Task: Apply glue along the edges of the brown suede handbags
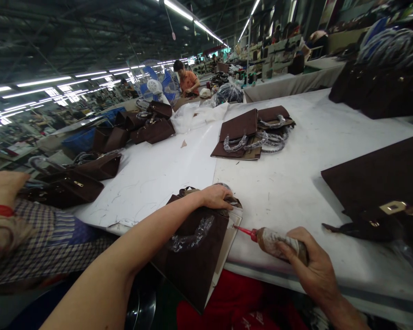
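A dark brown handbag (pixel 199 247) lies at the table's front edge, its lower part jutting out over the edge. My left hand (pixel 217 197) is closed on the bag's upper edge, close to its plastic-wrapped handle (pixel 196 236); the fingertips are partly hidden. My right hand (pixel 313 256) is wrapped round a glue bottle (pixel 278 243) with a long red nozzle. The bottle is tilted on its side, and the nozzle tip (pixel 237 227) points left at the bag's pale side edge (pixel 227 238). Whether the tip touches that edge I cannot tell.
Brown bag pieces with plastic-wrapped handles (pixel 254 130) lie farther back on the white table (pixel 289 178). Several finished-looking bags (pixel 75 183) stand at left, more (pixel 382 87) at right. A large brown bag (pixel 382 183) is near right. A person (pixel 2 229) is close at left; a fan (pixel 156 85) stands behind.
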The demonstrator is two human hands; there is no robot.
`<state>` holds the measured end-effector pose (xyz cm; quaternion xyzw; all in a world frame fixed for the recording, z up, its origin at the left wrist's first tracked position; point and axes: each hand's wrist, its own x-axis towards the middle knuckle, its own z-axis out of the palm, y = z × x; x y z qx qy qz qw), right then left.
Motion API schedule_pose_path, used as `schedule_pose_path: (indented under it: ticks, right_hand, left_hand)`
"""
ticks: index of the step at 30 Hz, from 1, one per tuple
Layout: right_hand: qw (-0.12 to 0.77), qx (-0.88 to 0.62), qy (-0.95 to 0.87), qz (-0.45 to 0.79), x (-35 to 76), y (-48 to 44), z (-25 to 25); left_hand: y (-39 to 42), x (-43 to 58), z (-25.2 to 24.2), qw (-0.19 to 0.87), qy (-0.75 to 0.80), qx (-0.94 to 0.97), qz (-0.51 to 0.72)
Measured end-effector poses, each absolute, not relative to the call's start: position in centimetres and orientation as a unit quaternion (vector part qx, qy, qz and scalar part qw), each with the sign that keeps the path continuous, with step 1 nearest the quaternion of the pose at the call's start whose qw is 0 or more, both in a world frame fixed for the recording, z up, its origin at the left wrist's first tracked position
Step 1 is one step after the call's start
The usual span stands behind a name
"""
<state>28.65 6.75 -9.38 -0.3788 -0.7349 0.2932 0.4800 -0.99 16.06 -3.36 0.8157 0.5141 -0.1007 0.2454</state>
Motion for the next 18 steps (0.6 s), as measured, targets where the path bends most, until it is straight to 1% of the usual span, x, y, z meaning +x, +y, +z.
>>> schedule_pose_path:
  ticks: [3, 8, 12, 16, 18]
  right_hand:
    - [0.46, -0.336, -0.76, 0.314, 28.6, 6.9, -9.0]
    - [0.479, -0.38, -0.739, 0.282, 28.8, 7.1, -9.1]
    - [0.453, -0.338, -0.759, 0.323, 29.0, 7.0, -9.1]
    - [0.476, -0.375, -0.738, 0.298, 28.8, 6.5, -8.9]
    - [0.472, -0.35, -0.747, 0.312, 28.6, 6.0, -8.8]
  left_hand:
    - [16.1, -1.0, -3.4, 0.241, 0.515, 0.817, -0.1]
    - [16.1, -1.1, -3.5, 0.238, 0.514, 0.819, -0.096]
    - [16.2, -1.1, -3.6, 0.243, 0.511, 0.82, -0.092]
    - [16.2, -1.1, -3.7, 0.243, 0.512, 0.819, -0.088]
    - [16.2, -1.2, -3.8, 0.245, 0.511, 0.819, -0.086]
